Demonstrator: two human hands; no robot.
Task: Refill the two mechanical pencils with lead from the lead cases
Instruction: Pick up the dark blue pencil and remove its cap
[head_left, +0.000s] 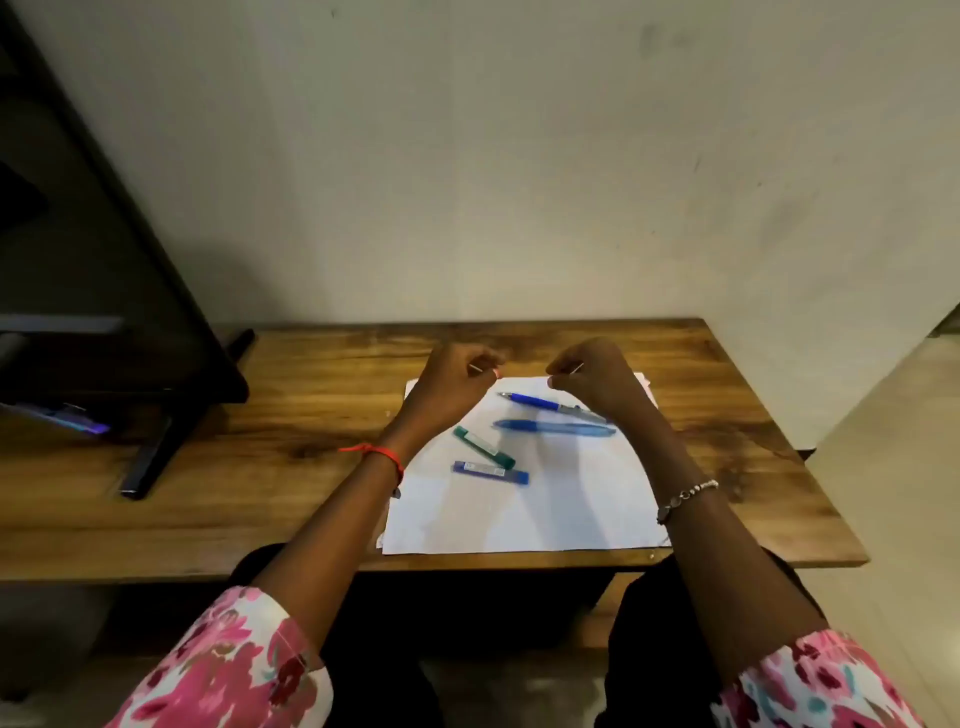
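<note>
- While we look down at the wooden tabletop (260, 467), both hands are raised over the far edge of the white paper sheet (519, 514).
- Our left hand (454, 387) is above the sheet's far left corner, its grip curled in tight. A thin pale sliver shows at the fingertips, and we cannot tell whether anything is pinched there.
- Our right hand (597, 382) is above the sheet's far right part, its grip curled the same way. It shows a like sliver, and again we cannot tell what, if anything, it has hold of.
- A dark blue mechanical pencil (540, 402) lies on the sheet's far half, its rear end passing under the right hand.
- A light blue mechanical pencil (556, 428) lies on the sheet just nearer to us, roughly parallel to the first and apart from it.
- A green lead case (483, 447) lies slanted on the sheet, left of its middle.
- A blue lead case (491, 472) lies on the sheet just beside the green one, on its near side.
- A red thread bracelet (384, 456) circles the left wrist over the sheet's left edge.
- A beaded bracelet (685, 493) circles the right wrist over the sheet's right edge.
- A dark screen on a stand (130, 322) sits well to the left of the sheet.
</note>
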